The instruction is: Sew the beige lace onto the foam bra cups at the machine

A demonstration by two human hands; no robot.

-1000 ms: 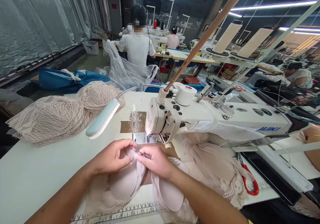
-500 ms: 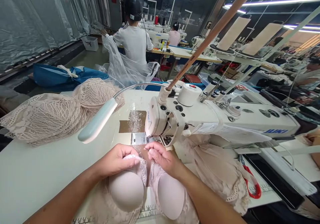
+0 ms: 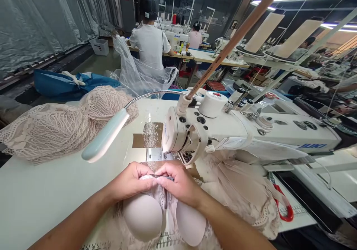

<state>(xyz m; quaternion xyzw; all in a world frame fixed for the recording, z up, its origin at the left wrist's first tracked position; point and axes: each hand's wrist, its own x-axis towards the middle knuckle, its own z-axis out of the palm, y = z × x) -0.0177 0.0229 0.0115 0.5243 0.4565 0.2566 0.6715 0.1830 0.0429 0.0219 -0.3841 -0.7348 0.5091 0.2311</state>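
Observation:
A pale pink bra with moulded cups and lace edging lies in front of the sewing machine. My left hand is closed on the lace at the top of its left cup, thumb and fingers pinched. Close against those fingertips, my right hand pinches a thin grey metallic-looking tool whose kind I cannot make out; most of it is hidden by the fingers. Both hands are just on the near side of the needle plate, with the bra's right cup below my right wrist.
Stacked beige lace cups sit at the left under a lamp. Beige fabric pieces and red-handled scissors lie at the right. A ruler strip marks the table's front. A co-worker sits beyond.
My right hand has moved left to meet my left fingertips, and the thin grey tool now shows in it. The left hand stays on the lace, and the two cups remain in front of me.

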